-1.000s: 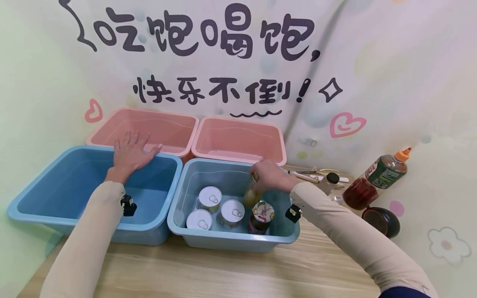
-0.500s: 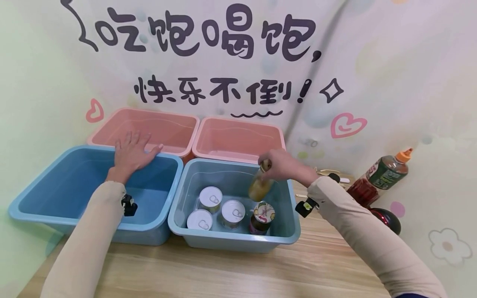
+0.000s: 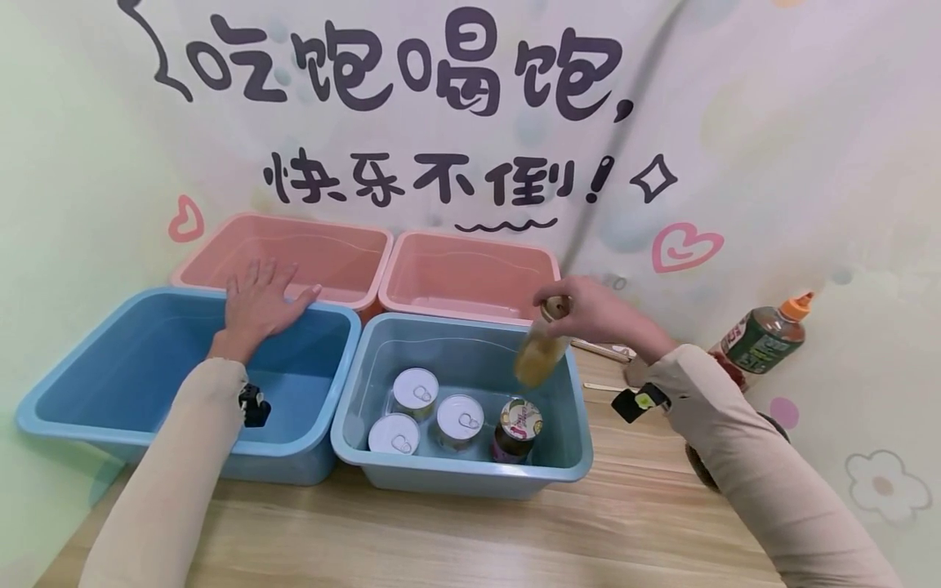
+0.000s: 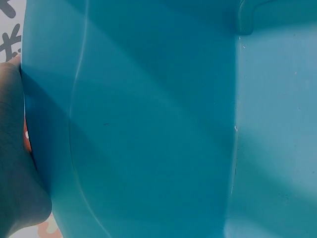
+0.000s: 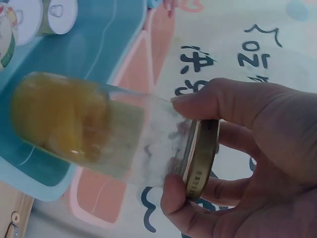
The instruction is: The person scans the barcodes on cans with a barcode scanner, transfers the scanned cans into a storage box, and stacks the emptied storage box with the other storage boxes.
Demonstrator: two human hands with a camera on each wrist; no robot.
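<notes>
My right hand (image 3: 603, 310) grips a glass jar (image 5: 74, 124) by its gold lid (image 5: 202, 161), with thumb and fingers around the lid's edge. Yellow contents fill the lower part of the jar, which hangs tilted over the right back corner of the right blue bin (image 3: 459, 467). My left hand (image 3: 260, 302) lies with fingers spread over the back rim of the left blue bin (image 3: 176, 445). Inside the right bin stand several white-topped cans, among them one front can (image 3: 394, 434), and a dark jar with a patterned lid (image 3: 520, 420).
Two pink bins stand behind the blue ones, a left pink bin (image 3: 316, 219) and a right pink bin (image 3: 478, 239). To the right are a sauce bottle with an orange cap (image 3: 768, 339), utensils (image 3: 603, 349) and a dark round object (image 3: 698, 465) partly behind the right sleeve.
My right hand has raised the jar from low in the right blue bin, moving up and rightward toward its back corner. My left hand has stayed in place.
</notes>
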